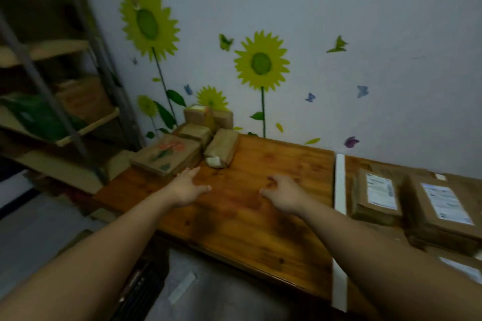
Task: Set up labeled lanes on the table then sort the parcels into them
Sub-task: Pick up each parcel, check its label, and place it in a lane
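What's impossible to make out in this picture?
Head view:
- White labels on the parcels at right: print blurred and too small to read.
- Lower-right parcel: cut off by the frame edge.
- Rear parcels of the far pile: partly hidden by those in front.
- Shelf contents: blurred and dim.

Bare arms, both of them: the left arm [104,255] and right arm [378,250] are uncovered as far up as I can see. Left hand [186,189] and right hand [283,193] bare too, finer details lost in blur.
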The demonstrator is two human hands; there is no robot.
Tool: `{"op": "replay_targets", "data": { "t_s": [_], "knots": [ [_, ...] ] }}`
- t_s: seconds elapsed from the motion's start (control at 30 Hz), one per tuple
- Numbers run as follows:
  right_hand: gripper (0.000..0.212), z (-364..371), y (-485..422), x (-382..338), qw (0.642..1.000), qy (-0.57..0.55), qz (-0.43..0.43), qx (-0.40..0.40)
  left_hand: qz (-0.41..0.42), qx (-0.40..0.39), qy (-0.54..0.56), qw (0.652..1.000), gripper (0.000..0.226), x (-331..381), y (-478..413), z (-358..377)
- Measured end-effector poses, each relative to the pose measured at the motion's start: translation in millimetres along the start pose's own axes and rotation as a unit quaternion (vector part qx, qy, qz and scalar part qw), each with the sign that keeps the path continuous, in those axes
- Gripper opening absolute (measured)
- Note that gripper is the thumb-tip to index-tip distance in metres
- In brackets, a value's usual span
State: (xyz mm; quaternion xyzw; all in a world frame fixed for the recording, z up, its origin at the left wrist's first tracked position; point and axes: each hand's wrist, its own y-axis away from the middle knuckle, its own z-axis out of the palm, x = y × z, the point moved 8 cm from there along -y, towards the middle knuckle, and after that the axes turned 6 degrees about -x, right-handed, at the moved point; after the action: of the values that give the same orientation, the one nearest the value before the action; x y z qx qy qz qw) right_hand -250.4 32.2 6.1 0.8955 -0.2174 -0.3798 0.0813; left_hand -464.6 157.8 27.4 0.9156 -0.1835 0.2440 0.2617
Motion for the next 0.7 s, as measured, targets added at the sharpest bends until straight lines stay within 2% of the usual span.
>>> {"op": "replay_targets", "data": {
  "t_s": [0.13,0.27,0.4,0.57,0.7],
  "knots": [
    [0.064,32.3,-39.0,-60.2,1.0,0.002,-0.009,-0.021,-0.01,0.008,0.043,0.999,0.077,-49.3,-12.1,-56.1],
    [0.064,51.5,-72.2,-87.1,0.999,0.013,0.005,-0.042,-0.004,0.009,0.062,0.998,0.076,-68.4,-34.4,-84.3],
    [0.059,51.1,-105.1,-99.0,0.999,0.01,0.016,-0.044,-0.002,0.002,0.06,0.998,0.075,-66.7,-66.7,-93.7],
    [0.057,48.8,-167.2,-98.8,0.998,-0.014,0.022,-0.054,0.005,-0.044,0.025,0.999,0.076,-55.0,-131.6,-87.3],
    [0.062,43.7,-228.8,-89.7,0.996,-0.054,0.028,-0.061,0.016,-0.067,0.018,0.997,0.073,-36.1,-196.3,-86.5]
  ]
}}
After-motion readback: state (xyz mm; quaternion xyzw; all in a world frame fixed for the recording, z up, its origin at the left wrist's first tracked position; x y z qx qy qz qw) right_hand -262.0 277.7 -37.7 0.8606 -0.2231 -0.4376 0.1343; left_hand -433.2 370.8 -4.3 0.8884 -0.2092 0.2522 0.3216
